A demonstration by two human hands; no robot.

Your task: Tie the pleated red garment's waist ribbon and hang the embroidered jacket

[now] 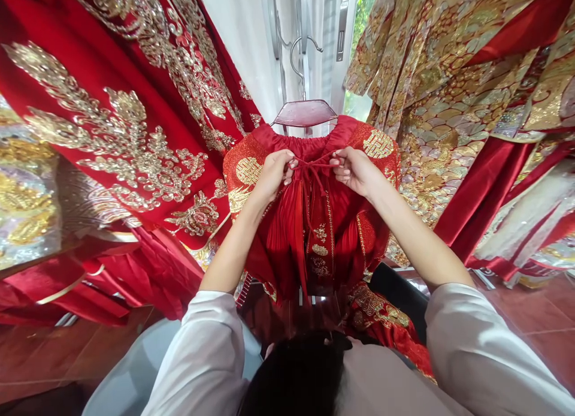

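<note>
Bright daylight enters through the glass window (354,50) at twelve o'clock; sharp centre, edges bowed by wide-angle distortion.

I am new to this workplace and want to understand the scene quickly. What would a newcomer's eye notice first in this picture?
First, in the centre, the left hand and the right hand pinch the thin red drawstring at the waist of a red pleated skirt, which hangs from a hanger. On the left hangs a red robe with gold embroidery, and on the right a gold-patterned garment.
</note>
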